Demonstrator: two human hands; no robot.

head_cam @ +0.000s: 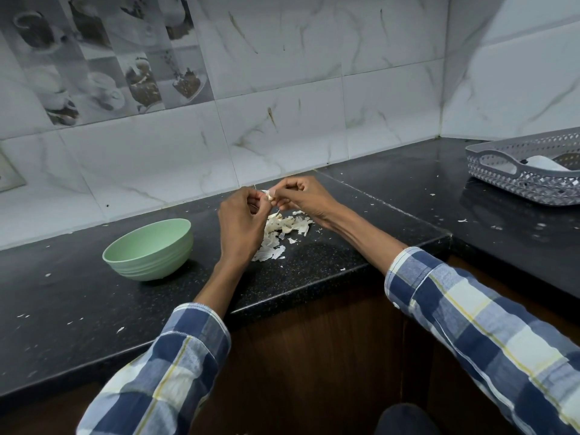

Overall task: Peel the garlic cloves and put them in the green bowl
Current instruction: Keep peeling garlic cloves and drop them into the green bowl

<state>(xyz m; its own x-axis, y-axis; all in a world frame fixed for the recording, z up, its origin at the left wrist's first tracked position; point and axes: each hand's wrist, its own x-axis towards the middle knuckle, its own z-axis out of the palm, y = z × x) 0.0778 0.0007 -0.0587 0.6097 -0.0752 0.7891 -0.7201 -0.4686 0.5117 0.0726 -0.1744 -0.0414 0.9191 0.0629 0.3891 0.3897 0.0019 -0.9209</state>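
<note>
Hands meet above the black speckled worktop [314, 259], just in front of the marble-patterned wall tiles. The left hand [241, 224] and the right hand [303, 196] both have their fingers curled in, pinching one small garlic clove [268, 194] between their fingertips; the clove is held in the air, clear of the worktop. Directly below the hands, at about 6 o'clock from the clove, a loose heap of pale garlic skins [279, 232] lies on the worktop, with smaller flakes scattered around it. The green bowl [150, 249] stands upright on the worktop at about 8 o'clock from the hands, near the left hand but apart from it; what lies inside cannot be told from this angle. Far off at 3 o'clock, on the adjoining stretch of worktop, sits a grey perforated plastic basket [514, 180] with something white inside. Both forearms wear blue, white and yellow checked sleeves [489, 334], pushed back from the wrists.
</note>
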